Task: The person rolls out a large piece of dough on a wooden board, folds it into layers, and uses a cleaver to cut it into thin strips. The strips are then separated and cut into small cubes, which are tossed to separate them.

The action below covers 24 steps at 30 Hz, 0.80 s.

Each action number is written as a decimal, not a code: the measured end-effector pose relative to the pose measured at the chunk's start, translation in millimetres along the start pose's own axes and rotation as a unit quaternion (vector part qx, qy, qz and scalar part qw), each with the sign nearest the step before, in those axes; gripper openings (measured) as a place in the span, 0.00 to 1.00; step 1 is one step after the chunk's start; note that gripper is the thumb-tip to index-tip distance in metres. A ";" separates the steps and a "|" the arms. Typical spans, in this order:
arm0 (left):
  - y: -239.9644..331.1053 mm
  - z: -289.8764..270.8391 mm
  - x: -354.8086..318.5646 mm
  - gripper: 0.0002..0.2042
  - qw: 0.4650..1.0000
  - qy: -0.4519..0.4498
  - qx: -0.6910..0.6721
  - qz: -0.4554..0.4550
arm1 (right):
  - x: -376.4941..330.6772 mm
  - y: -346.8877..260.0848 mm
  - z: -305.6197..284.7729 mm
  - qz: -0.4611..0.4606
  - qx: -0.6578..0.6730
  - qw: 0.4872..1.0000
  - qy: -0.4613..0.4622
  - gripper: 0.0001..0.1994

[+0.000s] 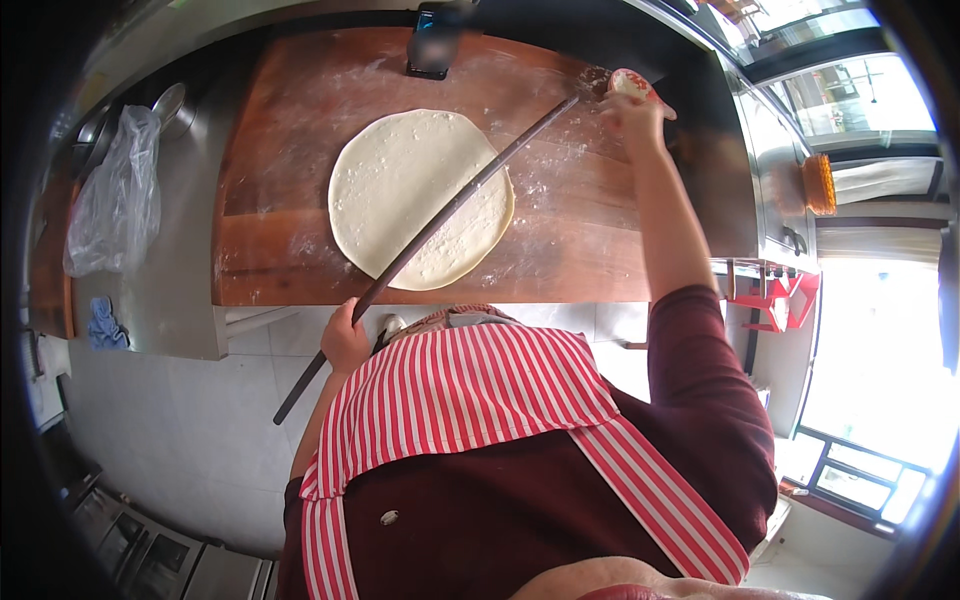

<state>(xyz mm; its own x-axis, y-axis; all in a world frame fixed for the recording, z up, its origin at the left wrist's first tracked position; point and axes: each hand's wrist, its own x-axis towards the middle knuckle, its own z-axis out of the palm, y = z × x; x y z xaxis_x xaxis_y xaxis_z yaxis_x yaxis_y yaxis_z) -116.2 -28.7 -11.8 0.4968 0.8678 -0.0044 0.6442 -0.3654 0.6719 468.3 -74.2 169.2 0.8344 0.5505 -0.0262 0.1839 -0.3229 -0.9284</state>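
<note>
A large round sheet of pale rolled dough (pixel 400 185) lies on the wooden board, lightly floured. A long, thin, dark rolling pin (pixel 445 212) slants across it from lower left to upper right. My left hand (pixel 346 338) is closed around the pin near its lower end, at the board's front edge. The pin's far end carries no hand. My right arm reaches to the board's far right corner, where my right hand (pixel 636 118) is closed at a small red-and-white bowl (pixel 630 82) with white powder inside. My fingers partly cover the bowl, and their exact grip is hard to see.
The wooden board (pixel 275 150) has scattered flour. A phone (pixel 430 45) stands at its back edge. On the left metal counter are a clear plastic bag (pixel 120 195), a metal ladle (pixel 170 102) and a blue cloth (pixel 106 324). An orange jar (pixel 818 184) sits at right.
</note>
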 end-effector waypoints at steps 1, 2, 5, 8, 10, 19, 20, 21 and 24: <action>4.1 2.4 0.0 0.15 1.000 -0.006 0.003 -0.002 | 35.4 8.3 -27.6 0.006 -0.008 0.999 0.043 0.10; 5.5 5.2 1.1 0.15 1.000 -0.009 0.005 -0.004 | 68.8 14.2 -56.7 0.011 -0.015 0.996 0.087 0.15; 4.3 9.8 -10.9 0.15 1.000 0.020 0.020 -0.006 | 94.5 11.7 -60.2 0.177 -0.012 0.979 0.099 0.28; 12.1 15.0 -7.0 0.17 1.000 0.013 0.012 -0.005 | 94.5 99.7 -84.2 -0.006 -0.150 0.988 0.029 0.24; 16.3 15.0 -10.6 0.18 0.999 0.020 0.011 -0.024 | 60.4 135.5 -35.5 -0.072 -0.160 0.983 -0.045 0.17; 24.6 11.7 -14.2 0.23 1.000 -0.004 -0.003 -0.015 | -156.5 116.3 129.9 0.317 -0.115 0.903 -0.265 0.20; 25.0 11.6 -13.4 0.24 1.000 -0.010 -0.001 -0.014 | -165.2 112.4 132.9 0.337 -0.064 0.885 -0.316 0.19; 25.1 10.1 -14.3 0.24 1.000 -0.011 -0.004 -0.009 | -174.0 108.9 134.8 0.356 -0.012 0.860 -0.365 0.18; 25.5 4.3 -18.7 0.23 1.000 -0.007 -0.013 0.017 | -178.2 94.7 150.8 0.337 0.076 0.839 -0.421 0.15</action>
<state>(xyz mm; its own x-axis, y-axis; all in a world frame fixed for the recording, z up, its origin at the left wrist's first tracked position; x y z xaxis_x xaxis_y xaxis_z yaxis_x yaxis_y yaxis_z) -106.6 -55.7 2.2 0.5260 0.8504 0.0078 0.6118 -0.3848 0.6911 258.7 -86.7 30.1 0.0476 0.6513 -0.7574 -0.3044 -0.7127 -0.6320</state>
